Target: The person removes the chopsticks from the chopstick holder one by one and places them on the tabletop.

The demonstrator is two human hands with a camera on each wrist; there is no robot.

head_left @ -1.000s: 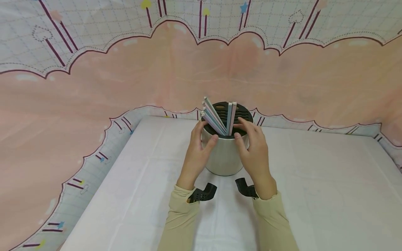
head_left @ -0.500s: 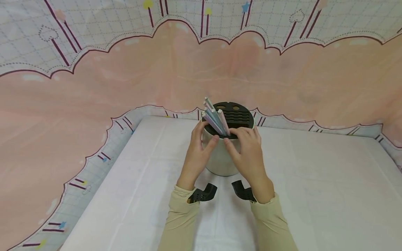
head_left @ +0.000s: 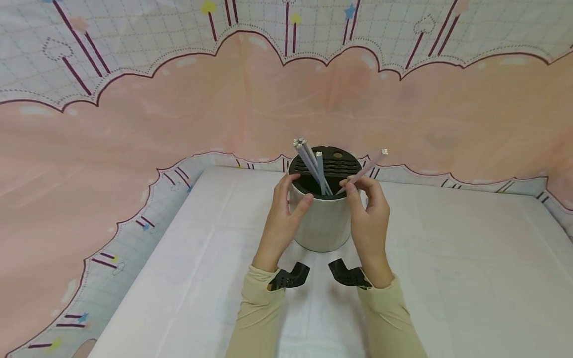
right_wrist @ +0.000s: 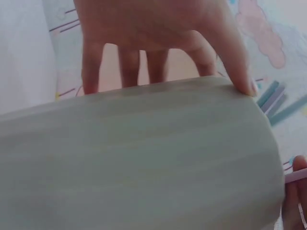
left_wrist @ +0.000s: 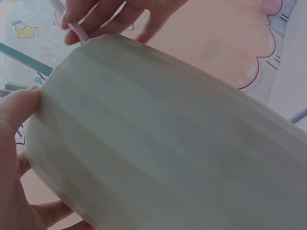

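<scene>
A pale grey-green knife holder point(head_left: 322, 226) with a black slotted top point(head_left: 336, 161) stands upright on the table. My left hand point(head_left: 283, 214) grips its left side, the thumb near the front rim and the fingers round the far side. Between thumb and fingers, my right hand point(head_left: 372, 214) pinches a pink chopstick point(head_left: 370, 164), which tilts up to the right with its lower end at the opening. Several pastel chopsticks point(head_left: 309, 160) lean left inside the holder; their lower ends are hidden. In the left wrist view the right hand point(left_wrist: 117, 14) shows above the holder's rim.
A white cloth point(head_left: 456, 258) covers the table. Behind it hangs a peach and white patterned curtain point(head_left: 286, 104), close to the table's back edge. Black wrist straps point(head_left: 290, 276) stick out beside the sleeves.
My right hand moved left to the chopsticks, then back right, drawing the pink chopstick away from the others and tilting it right. The left hand stays on the holder.
</scene>
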